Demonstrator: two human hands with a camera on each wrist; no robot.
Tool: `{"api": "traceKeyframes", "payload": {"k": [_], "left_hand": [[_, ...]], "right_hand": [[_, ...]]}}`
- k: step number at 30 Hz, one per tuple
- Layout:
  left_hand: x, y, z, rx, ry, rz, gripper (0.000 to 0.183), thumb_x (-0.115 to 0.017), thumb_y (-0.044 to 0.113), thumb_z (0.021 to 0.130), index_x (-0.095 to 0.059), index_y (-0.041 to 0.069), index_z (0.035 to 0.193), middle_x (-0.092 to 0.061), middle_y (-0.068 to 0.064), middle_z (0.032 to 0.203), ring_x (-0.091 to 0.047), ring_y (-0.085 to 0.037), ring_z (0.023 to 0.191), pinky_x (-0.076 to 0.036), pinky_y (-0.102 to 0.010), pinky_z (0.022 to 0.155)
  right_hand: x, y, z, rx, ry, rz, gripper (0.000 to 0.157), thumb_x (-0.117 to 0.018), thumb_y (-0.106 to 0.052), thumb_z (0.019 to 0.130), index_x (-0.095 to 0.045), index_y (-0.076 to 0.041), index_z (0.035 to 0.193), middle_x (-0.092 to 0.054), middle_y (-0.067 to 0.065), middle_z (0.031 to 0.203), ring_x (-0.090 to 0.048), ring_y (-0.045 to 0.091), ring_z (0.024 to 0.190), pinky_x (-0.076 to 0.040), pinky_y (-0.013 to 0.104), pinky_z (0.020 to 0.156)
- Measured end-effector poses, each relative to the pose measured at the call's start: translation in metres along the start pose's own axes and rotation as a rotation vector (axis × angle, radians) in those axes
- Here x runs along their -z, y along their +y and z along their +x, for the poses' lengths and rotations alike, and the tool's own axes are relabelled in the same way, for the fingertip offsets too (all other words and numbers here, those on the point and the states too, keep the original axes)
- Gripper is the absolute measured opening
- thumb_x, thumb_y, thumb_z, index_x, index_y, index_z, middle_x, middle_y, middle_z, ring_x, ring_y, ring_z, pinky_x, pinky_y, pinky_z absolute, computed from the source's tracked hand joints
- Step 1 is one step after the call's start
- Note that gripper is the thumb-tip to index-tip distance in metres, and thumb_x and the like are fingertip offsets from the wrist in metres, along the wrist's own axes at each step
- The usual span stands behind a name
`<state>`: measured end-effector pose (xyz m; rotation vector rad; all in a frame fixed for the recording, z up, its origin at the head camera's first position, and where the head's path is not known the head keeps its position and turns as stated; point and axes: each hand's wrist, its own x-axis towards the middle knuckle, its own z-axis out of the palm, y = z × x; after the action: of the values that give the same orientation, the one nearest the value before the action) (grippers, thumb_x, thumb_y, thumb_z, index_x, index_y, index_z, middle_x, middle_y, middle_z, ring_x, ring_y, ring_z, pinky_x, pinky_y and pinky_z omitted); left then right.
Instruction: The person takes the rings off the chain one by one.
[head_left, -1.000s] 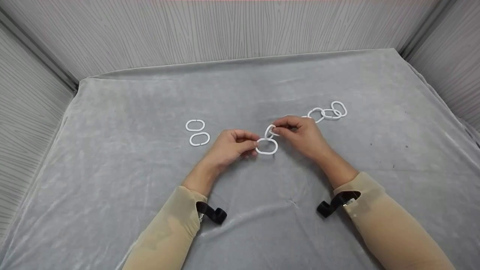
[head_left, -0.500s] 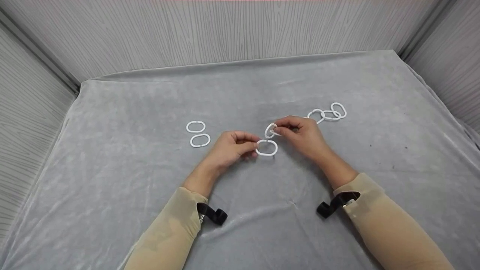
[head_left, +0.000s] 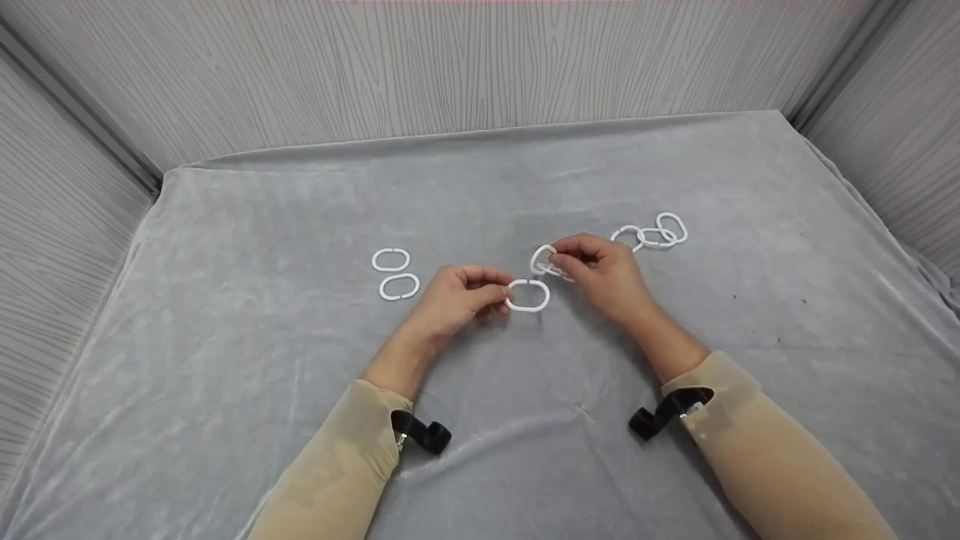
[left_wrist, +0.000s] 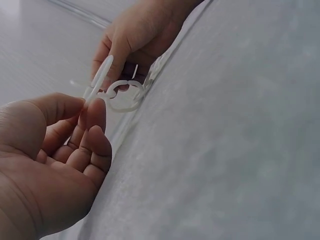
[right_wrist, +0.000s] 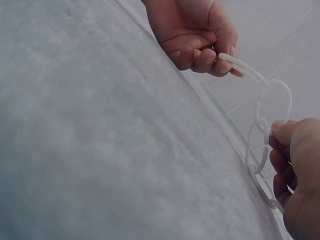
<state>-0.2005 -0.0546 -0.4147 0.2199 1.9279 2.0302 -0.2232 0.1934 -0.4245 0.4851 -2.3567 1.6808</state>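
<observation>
Between thumb and fingers, my left hand (head_left: 459,301) pinches the left end of a white oval plastic link (head_left: 528,310), whose small gap faces away from me. Just beyond it, my right hand (head_left: 606,271) pinches another white link (head_left: 535,258), the end one of a chain. The two held links overlap in the right wrist view, close to each other. More chain links (right_wrist: 248,150) hang below the right fingertips in that view. Part of the chain is hidden behind the right hand; its far end (head_left: 657,245) lies on the cloth to the right.
Two loose white links, an upper one (head_left: 390,271) and a lower one (head_left: 384,289), lie left of the left hand. Grey cloth (head_left: 495,465) covers the table. Wood-patterned panels (head_left: 450,67) stand behind it and at the sides.
The link in my left hand has shifted slightly left, away from the end link of the chain, which it overlapped before. Both hands keep their grips.
</observation>
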Motion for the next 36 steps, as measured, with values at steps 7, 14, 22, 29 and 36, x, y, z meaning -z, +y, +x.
{"api": "traceKeyframes", "payload": {"k": [7, 14, 22, 29, 36], "left_hand": [[0.011, 0.008, 0.001, -0.031, 0.100, -0.032, 0.026, -0.071, -0.002, 0.092, -0.071, -0.015, 0.114, -0.072, -0.002, 0.077, -0.068, -0.012, 0.067, -0.051, -0.024, 0.062], [0.021, 0.015, 0.001, -0.082, 0.206, -0.060, 0.025, -0.069, -0.001, 0.094, -0.069, -0.015, 0.114, -0.071, -0.004, 0.077, -0.068, -0.013, 0.067, -0.050, -0.024, 0.062], [0.030, 0.032, 0.000, -0.118, 0.285, -0.060, 0.019, -0.072, -0.001, 0.095, -0.072, -0.009, 0.112, -0.073, -0.009, 0.083, -0.069, -0.015, 0.069, -0.049, -0.023, 0.063], [0.056, 0.044, -0.004, -0.124, 0.334, -0.011, 0.014, -0.073, 0.002, 0.096, -0.076, -0.001, 0.109, -0.074, -0.007, 0.087, -0.070, -0.016, 0.073, -0.048, -0.024, 0.064], [0.088, 0.052, -0.009, -0.103, 0.389, 0.051, 0.013, -0.073, 0.002, 0.096, -0.076, 0.001, 0.109, -0.074, -0.004, 0.086, -0.070, -0.014, 0.073, -0.051, -0.024, 0.065]], "right_hand": [[-0.004, 0.001, 0.003, -0.017, 0.023, 0.026, 0.011, -0.079, -0.004, 0.095, -0.080, 0.003, 0.104, -0.076, 0.015, 0.092, -0.064, 0.008, 0.078, -0.051, 0.017, 0.071], [-0.008, 0.003, 0.006, -0.022, 0.030, 0.008, 0.013, -0.080, 0.000, 0.093, -0.079, 0.006, 0.104, -0.076, 0.016, 0.092, -0.062, 0.007, 0.078, -0.049, 0.016, 0.071], [-0.004, 0.004, 0.008, -0.025, 0.024, 0.002, 0.011, -0.080, -0.002, 0.094, -0.080, 0.003, 0.104, -0.077, 0.013, 0.092, -0.065, 0.007, 0.079, -0.051, 0.017, 0.073], [-0.002, 0.007, 0.008, -0.025, 0.028, -0.012, 0.011, -0.080, -0.005, 0.095, -0.081, 0.001, 0.104, -0.077, 0.014, 0.093, -0.065, 0.007, 0.080, -0.050, 0.016, 0.073], [0.001, 0.007, 0.006, -0.038, 0.029, -0.003, 0.010, -0.079, -0.004, 0.096, -0.081, 0.000, 0.104, -0.077, 0.014, 0.094, -0.065, 0.008, 0.082, -0.051, 0.017, 0.075]]}}
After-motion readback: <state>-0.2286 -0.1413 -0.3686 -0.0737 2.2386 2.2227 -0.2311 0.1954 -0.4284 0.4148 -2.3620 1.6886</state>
